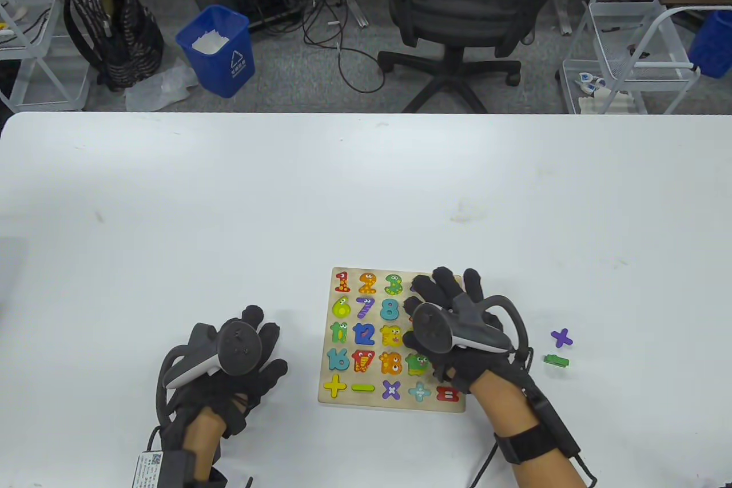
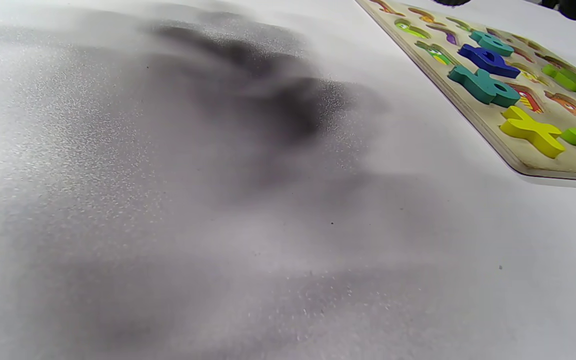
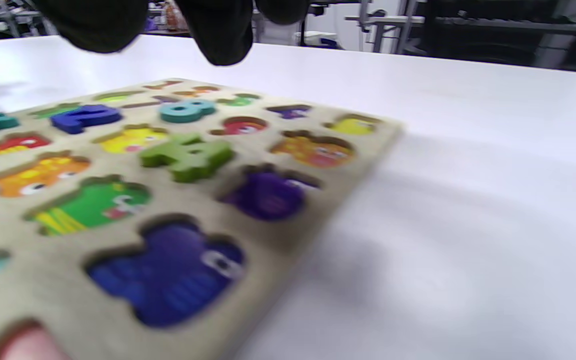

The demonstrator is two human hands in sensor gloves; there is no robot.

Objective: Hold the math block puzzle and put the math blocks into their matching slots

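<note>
Right now the math block puzzle board (image 1: 394,339) lies flat on the white desk (image 1: 366,196), near the front edge, a bit right of centre. Most slots w/ blocks in: 1, 2, 3 top row, teal 8 (image 1: 389,309), blue 12 (image 1: 363,333), teal 16 (image 1: 338,359), yellow plus (image 1: 334,385) bottom left, red equals (image 1: 447,394) bottom right. In right wrist view a light green block (image 3: 186,157) sits raised above the board face near its right part; can't tell if seated, view blurred.

Right hand (image 1: 452,328) is over the board's right side, fingers spread wide, gloved fingertips (image 3: 223,35) hanging above the blocks; holds nothing visible; whether palm touches the board, can't tell.

Left hand (image 1: 229,368) is on the desk just left of the board, apart from it, fingers spread, holding nothing.

Off the board, right of the right hand: a purple x-shaped block (image 1: 561,337) and a green block (image 1: 556,361), near each other on the desk.

Beyond the desk: black office chair (image 1: 457,7), blue bin (image 1: 220,50), dark backpack (image 1: 111,24).
</note>
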